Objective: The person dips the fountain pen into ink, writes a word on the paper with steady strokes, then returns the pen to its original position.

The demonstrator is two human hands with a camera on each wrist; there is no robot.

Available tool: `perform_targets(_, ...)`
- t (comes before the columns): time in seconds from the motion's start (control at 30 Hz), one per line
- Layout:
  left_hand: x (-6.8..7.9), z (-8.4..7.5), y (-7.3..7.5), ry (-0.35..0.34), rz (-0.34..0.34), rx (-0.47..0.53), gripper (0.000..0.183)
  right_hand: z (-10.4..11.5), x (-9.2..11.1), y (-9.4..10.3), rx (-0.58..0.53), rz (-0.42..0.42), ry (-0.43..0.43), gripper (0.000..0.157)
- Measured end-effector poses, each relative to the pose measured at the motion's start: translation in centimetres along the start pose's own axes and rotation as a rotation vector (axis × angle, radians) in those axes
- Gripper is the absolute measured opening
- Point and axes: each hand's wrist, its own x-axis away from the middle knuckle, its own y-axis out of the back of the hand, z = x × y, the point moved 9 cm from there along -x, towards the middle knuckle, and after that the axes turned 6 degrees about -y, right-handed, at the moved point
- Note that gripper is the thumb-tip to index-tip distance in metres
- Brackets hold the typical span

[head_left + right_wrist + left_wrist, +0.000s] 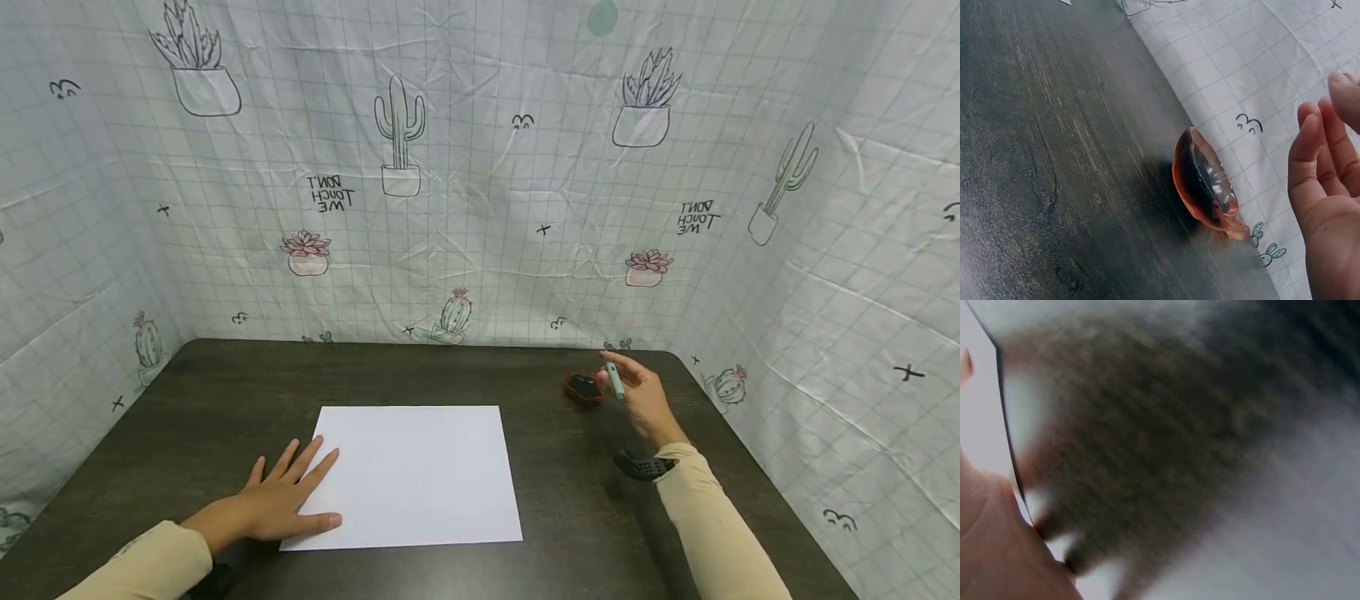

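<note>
A blank white sheet of paper (412, 475) lies on the dark table. My left hand (281, 504) rests on its left edge with fingers spread; the left wrist view shows part of the palm (1004, 544), much of it blurred. Toward the table's back right, my right hand (641, 396) holds a short pale green marker (615, 380) between thumb and fingers, above the surface. Just left of that hand sits a small dark dish with a reddish rim (583, 387). In the right wrist view the dish (1200, 184) is near the curled fingers (1307, 147); the marker is hidden there.
The dark wood-grain table (420, 375) meets a white grid-patterned cloth (480, 208) with cactus drawings at the back and both sides. A dark band (641, 465) is on my right wrist, beside the light sleeve (712, 517).
</note>
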Motion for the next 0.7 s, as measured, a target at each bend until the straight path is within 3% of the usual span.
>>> perform_targets(0.4,0.1,-0.15,0.16,-0.006,0.002,0.017,0.099,0.39,-0.01,-0.72,-0.148,0.107,0.037,0.047)
perform_targets(0.7,0.01,0.04,0.01,-0.005,0.022,0.038,0.098,-0.58,0.13,0.03,-0.075,0.027,-0.011,0.034)
